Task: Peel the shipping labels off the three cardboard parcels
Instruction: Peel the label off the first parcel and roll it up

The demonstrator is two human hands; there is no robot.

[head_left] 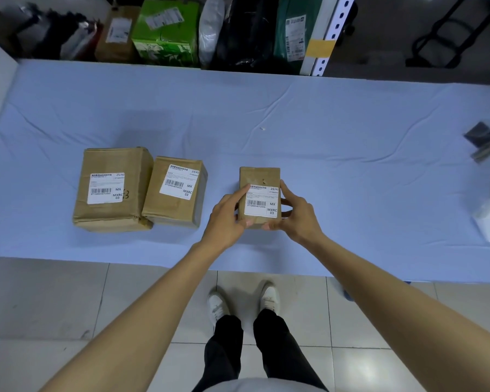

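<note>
My left hand (227, 213) is gripping the small parcel (259, 175) by its left side, index fingertip lying on the top-left corner of its label (262, 200). My right hand (297, 215) is clasping the right side. Well to the left, a large parcel (111, 165) and a middle parcel (178, 210) are sitting on the blue cloth (351, 165), touching, labels up. Nothing is blocking my reach. The small parcel's label is lying flat, white, showing a barcode and "26/42".

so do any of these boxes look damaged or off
Slightly. The big left box has a crumpled lower edge and pen scribble beside its label. The middle box sits askew against it. The small box, held by the left hand and right hand, has a small tear near its top.
</note>
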